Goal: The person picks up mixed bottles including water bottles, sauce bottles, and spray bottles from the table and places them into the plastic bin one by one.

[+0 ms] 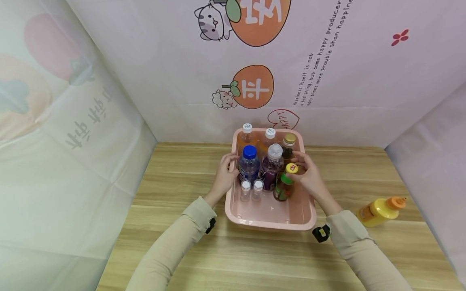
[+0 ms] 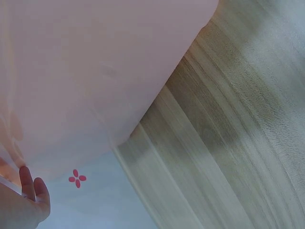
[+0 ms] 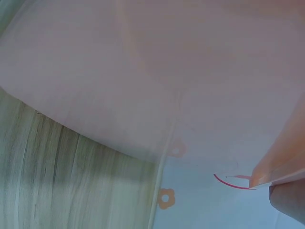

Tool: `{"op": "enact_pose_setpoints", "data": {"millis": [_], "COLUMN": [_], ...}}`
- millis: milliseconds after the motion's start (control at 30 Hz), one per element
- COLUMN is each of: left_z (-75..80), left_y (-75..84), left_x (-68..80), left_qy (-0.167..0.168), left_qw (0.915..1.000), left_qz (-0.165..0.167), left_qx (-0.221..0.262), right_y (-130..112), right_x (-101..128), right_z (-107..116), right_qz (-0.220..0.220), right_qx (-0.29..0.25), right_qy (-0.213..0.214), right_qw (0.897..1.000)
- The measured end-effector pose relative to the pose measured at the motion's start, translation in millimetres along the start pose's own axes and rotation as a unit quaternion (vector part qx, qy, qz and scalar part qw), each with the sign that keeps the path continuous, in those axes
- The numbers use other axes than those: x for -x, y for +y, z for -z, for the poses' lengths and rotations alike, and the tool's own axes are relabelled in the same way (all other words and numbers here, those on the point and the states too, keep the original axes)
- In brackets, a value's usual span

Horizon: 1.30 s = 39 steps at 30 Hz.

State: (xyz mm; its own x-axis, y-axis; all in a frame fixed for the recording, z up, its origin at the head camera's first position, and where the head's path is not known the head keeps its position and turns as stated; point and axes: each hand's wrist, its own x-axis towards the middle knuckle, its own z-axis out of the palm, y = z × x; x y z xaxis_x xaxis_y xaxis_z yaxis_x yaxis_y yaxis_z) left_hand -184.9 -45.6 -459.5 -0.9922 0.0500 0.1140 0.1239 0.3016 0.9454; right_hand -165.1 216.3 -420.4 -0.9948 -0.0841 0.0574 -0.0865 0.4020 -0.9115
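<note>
In the head view a pink plastic bin (image 1: 269, 216) holds several bottles. My left hand (image 1: 225, 176) is at its left rim, fingers spread loosely beside a drink bottle with a blue cap (image 1: 249, 152). My right hand (image 1: 309, 178) reaches over the right rim. Its thumb and index finger pinch the neck of a brown sauce bottle (image 1: 282, 192) with a yellow cap and green neck band. A gold-capped dark bottle (image 1: 289, 139) stands just behind it. Beside them are a purple-labelled bottle (image 1: 269, 173) and two small white-capped vials (image 1: 245, 192). The wrist views hide the bottles.
Outside the bin, a yellow squeeze bottle (image 1: 378, 211) with an orange nozzle tip stands on the wooden table (image 1: 174, 182) at the right. Two white-capped orange drink bottles (image 1: 247, 135) are at the bin's back. Printed cloth (image 1: 189, 89) walls in the table's back and sides.
</note>
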Motion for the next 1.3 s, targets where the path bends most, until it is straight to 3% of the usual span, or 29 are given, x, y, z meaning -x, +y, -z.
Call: {"op": "enact_pose_setpoints", "data": {"millis": [833,1033,1300], "left_z": [0.8,1.0,0.1], "left_y": [-0.1,0.3,1.0], "left_x": [1.1,1.5,1.4], "left_qy": [0.001,-0.001,-0.003], "left_qw": [0.9999,0.9999,0.9999], "left_qz": [0.009,0.014,0.016], "left_qx": [0.007,0.004,0.005], "right_y": [3.9,5.3,5.2], "right_x": [3.1,6.4,10.3], "right_z": [1.6,4.0,11.1], "right_qz": [0.011,0.016,0.046], "right_qx": [-0.017,-0.037,-0.134], "right_qy": [-0.021,0.002,0.063], "right_qw": [1.0,0.999,0.988]}}
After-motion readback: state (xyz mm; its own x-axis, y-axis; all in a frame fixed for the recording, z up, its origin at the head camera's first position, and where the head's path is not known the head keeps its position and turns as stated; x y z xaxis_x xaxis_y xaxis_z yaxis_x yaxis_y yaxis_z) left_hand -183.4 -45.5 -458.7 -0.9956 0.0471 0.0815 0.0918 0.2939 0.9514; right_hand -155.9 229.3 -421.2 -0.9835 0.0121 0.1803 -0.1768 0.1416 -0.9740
